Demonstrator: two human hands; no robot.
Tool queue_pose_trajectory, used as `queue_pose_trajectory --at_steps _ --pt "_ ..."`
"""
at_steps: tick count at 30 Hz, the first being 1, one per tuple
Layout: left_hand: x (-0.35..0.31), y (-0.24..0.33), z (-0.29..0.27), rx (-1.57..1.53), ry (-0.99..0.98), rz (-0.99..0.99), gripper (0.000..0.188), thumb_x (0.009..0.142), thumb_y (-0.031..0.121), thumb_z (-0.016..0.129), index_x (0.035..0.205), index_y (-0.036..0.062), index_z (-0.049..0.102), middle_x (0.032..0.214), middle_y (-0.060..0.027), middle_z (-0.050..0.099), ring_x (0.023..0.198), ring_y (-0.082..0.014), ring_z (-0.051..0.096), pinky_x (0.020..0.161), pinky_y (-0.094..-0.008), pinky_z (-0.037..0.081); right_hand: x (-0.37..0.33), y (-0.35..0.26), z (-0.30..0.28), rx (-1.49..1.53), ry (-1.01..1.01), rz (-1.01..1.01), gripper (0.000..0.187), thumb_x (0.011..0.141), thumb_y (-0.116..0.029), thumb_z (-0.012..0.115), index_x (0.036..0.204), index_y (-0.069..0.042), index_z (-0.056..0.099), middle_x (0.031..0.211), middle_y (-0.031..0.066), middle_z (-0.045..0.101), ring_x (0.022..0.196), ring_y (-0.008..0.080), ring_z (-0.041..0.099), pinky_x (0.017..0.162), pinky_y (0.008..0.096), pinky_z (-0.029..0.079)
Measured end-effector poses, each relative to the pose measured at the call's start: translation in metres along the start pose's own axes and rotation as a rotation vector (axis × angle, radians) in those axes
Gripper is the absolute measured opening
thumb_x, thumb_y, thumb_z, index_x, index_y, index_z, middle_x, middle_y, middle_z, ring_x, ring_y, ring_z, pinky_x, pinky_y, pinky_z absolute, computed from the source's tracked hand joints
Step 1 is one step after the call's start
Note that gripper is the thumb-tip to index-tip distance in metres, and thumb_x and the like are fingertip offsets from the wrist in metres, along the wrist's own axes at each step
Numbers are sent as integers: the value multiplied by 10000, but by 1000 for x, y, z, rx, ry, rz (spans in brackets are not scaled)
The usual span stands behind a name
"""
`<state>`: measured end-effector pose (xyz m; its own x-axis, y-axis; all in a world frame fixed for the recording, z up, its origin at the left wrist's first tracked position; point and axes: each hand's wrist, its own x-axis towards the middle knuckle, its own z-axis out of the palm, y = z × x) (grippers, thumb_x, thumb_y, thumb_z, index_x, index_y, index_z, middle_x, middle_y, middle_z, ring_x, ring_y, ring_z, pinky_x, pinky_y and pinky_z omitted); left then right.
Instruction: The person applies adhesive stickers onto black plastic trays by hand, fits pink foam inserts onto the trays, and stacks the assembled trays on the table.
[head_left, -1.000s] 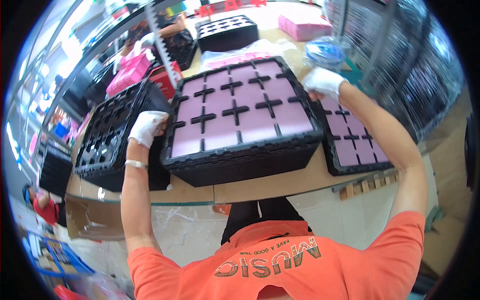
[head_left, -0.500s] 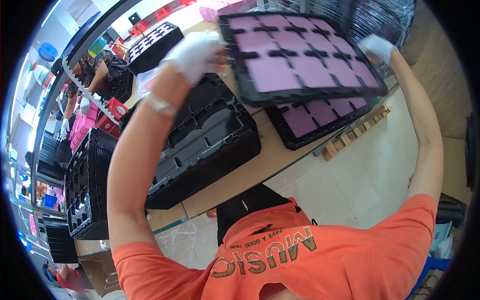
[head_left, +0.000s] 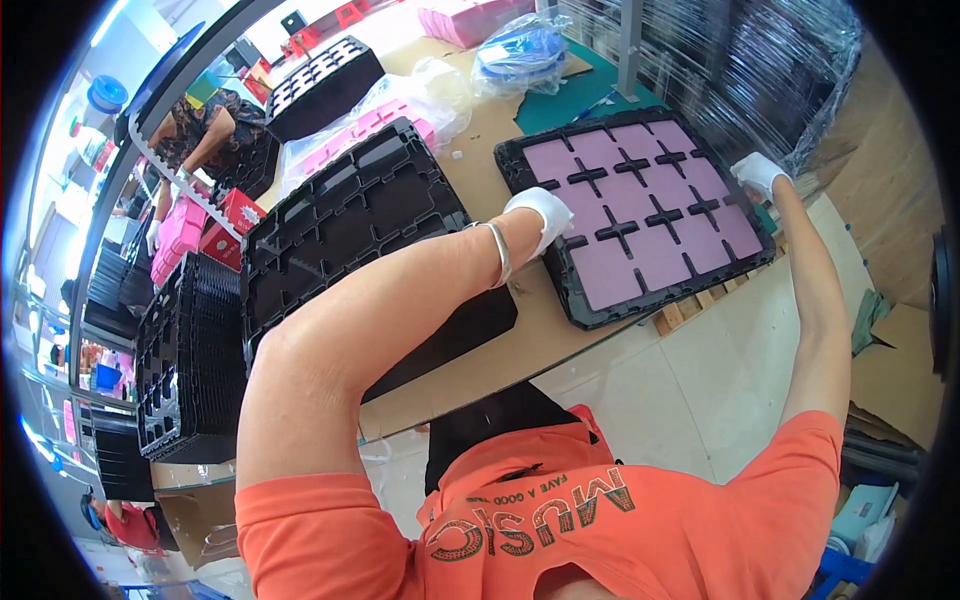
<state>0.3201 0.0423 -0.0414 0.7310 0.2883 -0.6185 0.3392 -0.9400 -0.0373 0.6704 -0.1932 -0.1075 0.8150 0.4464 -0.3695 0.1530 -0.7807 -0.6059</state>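
A black plastic tray (head_left: pixel 655 215) with lilac-pink pads in its compartments lies at the right of the worktable. Both my hands wear white gloves. My left hand (head_left: pixel 541 220) is closed at the tray's left edge, its fingertips partly hidden. At the tray's far right edge, my right hand (head_left: pixel 760 176) is closed on the rim. Left of this tray stands a stack of black trays (head_left: pixel 345 215) whose top one shows bare compartments; my left forearm crosses over its near corner.
Pink pads (head_left: pixel 385 122) and clear plastic film (head_left: pixel 440 90) lie behind the stack. A bagged blue item (head_left: pixel 520 55) sits near a metal post (head_left: pixel 629 50). Film-wrapped stacks (head_left: pixel 740 70) stand at the far right. More black trays (head_left: pixel 190 360) are at left, with a co-worker's arm (head_left: pixel 212 140) beyond.
The padded tray has come down from a raised, tilted position onto the padded tray beneath, now covered. My left hand has moved right and nearer, along the tray's left edge.
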Motion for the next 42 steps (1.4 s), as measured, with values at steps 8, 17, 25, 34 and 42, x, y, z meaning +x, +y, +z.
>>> queue_pose_trajectory --at_steps 8,17,25,34,42 --pt "58 -43 30 -458 -134 -229 387 969 401 466 1105 96 660 969 -115 717 679 -286 701 541 -432 542 23 -28 5 -164 -75 22 158 851 -85 524 708 -46 576 547 71 485 438 194 514 394 343 414" --pt "120 -65 69 -605 -191 -114 360 970 378 488 1204 132 607 1066 -102 708 692 -255 712 536 -396 546 27 -33 7 -569 -20 -7 143 818 -103 555 784 17 625 588 145 574 473 245 576 403 373 447" --pt "57 -29 22 -46 -117 -18 429 930 390 526 1179 62 649 1067 -121 707 824 -283 716 658 -421 562 35 -52 20 -614 104 8 164 795 -115 623 826 37 676 747 198 666 595 302 667 502 421 545" --pt "-125 -103 -4 -129 1055 97 190 794 163 613 934 117 732 865 -177 687 786 -344 674 713 -400 546 77 -5 26 -383 231 -307 202 815 -129 572 962 -46 682 786 178 659 583 293 606 539 420 466" --pt "-219 -433 101 -589 1187 -810 331 776 232 718 1006 -3 681 929 -207 695 901 -341 678 795 -413 531 16 -55 22 266 275 -373 382 913 -102 473 1272 -87 602 792 2 594 504 42 489 400 200 372"
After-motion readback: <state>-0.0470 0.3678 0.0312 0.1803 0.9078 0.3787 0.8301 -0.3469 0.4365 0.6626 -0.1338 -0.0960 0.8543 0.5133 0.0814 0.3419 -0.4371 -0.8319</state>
